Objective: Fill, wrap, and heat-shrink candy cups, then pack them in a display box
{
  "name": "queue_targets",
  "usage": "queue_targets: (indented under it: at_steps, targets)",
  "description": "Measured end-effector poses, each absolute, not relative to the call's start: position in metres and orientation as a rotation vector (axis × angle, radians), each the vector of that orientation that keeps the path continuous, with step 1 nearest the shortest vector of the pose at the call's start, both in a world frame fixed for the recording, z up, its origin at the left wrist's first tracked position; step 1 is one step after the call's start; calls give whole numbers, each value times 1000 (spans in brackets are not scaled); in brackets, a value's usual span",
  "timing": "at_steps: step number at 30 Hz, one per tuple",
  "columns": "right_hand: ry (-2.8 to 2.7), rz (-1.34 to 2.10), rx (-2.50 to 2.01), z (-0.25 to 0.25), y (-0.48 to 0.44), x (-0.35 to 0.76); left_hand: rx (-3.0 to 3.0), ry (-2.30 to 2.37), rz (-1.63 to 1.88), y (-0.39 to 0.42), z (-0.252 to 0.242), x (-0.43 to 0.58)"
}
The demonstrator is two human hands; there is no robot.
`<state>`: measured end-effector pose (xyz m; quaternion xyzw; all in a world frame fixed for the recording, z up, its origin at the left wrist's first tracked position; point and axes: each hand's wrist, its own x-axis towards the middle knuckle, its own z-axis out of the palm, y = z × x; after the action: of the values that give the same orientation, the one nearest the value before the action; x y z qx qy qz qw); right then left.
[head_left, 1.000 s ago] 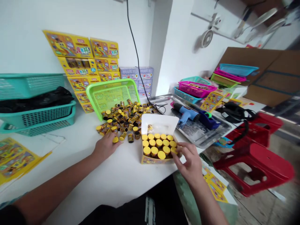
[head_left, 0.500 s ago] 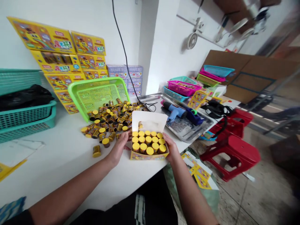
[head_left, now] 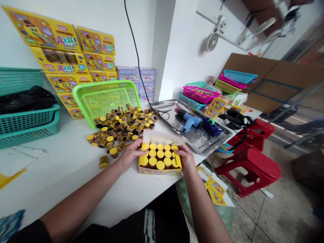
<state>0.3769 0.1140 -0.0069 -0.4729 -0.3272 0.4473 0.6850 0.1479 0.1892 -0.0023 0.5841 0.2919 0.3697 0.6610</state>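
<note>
Cardboard display box (head_left: 160, 170) sits on the white worktop (head_left: 63, 182), packed with yellow-capped cylinders (head_left: 160, 154). I have my left hand (head_left: 130, 156) and right hand (head_left: 184, 158) clasping its sides, fingers closed narrowly against the edges. Loose cylinders (head_left: 118, 126) lie heaped just left, before a green plastic mesh basket (head_left: 106, 101); a steel tray (head_left: 197, 143) bears a blue heat gun (head_left: 189, 120).

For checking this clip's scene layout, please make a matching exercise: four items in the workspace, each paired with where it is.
Items:
1. blue heat gun
2. lime-green mesh tray
3. red plastic stool
4. loose yellow-capped canisters

Places:
A. leaning against stacked yellow boxes
B. scattered on the white bench
C. lying on a steel tray
D. standing on the floor

Pairs: 1-C, 2-A, 3-D, 4-B
</note>
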Motion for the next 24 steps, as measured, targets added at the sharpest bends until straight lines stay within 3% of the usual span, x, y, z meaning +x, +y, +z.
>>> queue_targets:
  at_steps: [7,15,24]
  targets:
    - [-987,928,-1072,-21,103,397,1893,633,881,192,5,125]
    - [-1808,357,-1374,6,67,405,2805,509,688,166,27,128]
    - [-2102,4,-1298,13,69,397,2853,464,624,176,41,138]
